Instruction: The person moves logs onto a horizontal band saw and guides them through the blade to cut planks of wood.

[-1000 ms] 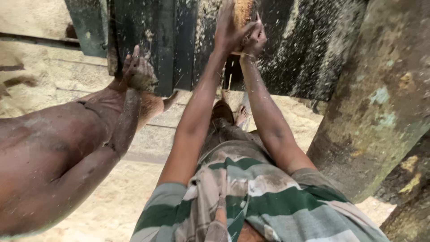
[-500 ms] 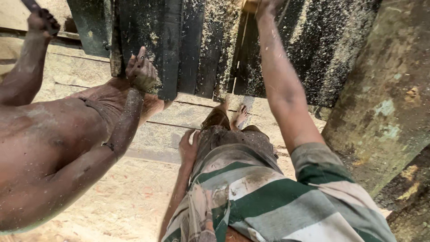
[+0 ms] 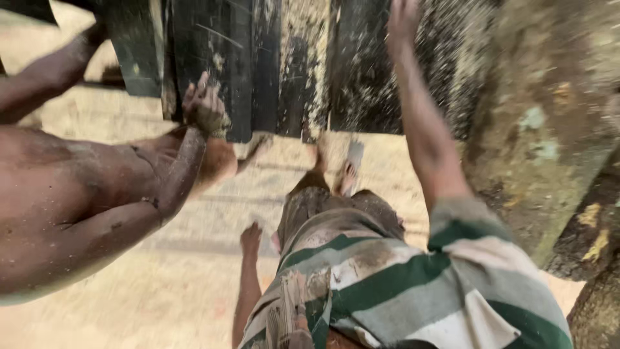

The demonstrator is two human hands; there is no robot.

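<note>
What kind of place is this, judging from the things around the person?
Probably an outdoor sawing or timber yard. Dark upright planks dusted with sawdust stand ahead, pale sawdust-covered ground spreads below, and a rough log leans at the right. The right hand reaches up to the planks; a co-worker's hand grips one plank's edge.

planks (image 3: 258,64) ahead, log (image 3: 549,129) right, co-worker (image 3: 77,207) left

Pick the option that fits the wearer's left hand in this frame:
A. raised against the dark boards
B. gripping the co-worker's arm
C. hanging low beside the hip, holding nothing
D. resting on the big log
C: the left hand hangs open beside the striped shirt above the sawdust floor, while the right hand reaches up at the dark boards.
</note>
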